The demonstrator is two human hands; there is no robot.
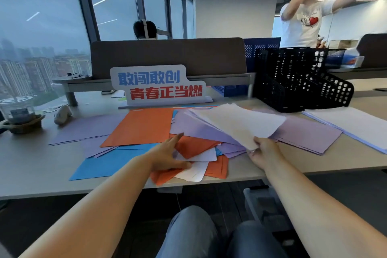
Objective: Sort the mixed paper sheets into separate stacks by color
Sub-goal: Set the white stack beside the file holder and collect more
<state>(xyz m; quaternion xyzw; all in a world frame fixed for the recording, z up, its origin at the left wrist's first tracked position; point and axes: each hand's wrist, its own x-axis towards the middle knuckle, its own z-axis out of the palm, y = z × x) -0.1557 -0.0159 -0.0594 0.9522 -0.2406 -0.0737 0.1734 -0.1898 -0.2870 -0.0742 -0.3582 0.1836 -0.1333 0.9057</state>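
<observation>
Mixed paper sheets (215, 165): a loose overlapping heap of orange, purple, blue and white at the near middle of the desk (31, 163), some corners reaching the front edge. White sheets (240, 123): a fanned bundle, raised at a slant above the heap and above the purple paper beneath, held by its near corner. Right hand (265, 151): fingers and thumb curled round that corner, gripping it. Left hand (167, 155): fingers stretched out straight, laid flat on the heap, fingertips on an orange sheet and thumb beside a white one; it grasps nothing. The two hands are apart, the heap between them. Large orange sheet (140, 126): flat, just beyond the left hand, lying over purple and blue. Blue sheet (109, 163): flat, left of the left forearm, toward the front edge. Purple sheets (88, 128): spread flat at the left, partly under the orange one. Purple stack (305, 134): right of the heap, roughly squared, edges a little fanned. White stack (356, 123): farther right, just beside the purple stack, running out of view. Black mesh file organiser (293, 77): upright behind the two right-hand stacks. Standing sign (159, 86): white board with blue and red characters, behind the papers. Clear lidded cup (17, 109): far left, on a coaster. Desk divider (167, 54): brown panel behind the sign; a seated person (144, 29) shows above it. A standing person (303, 23) in a white shirt, upper right, one hand at a headset. Window (41, 27): left, city buildings beyond.
</observation>
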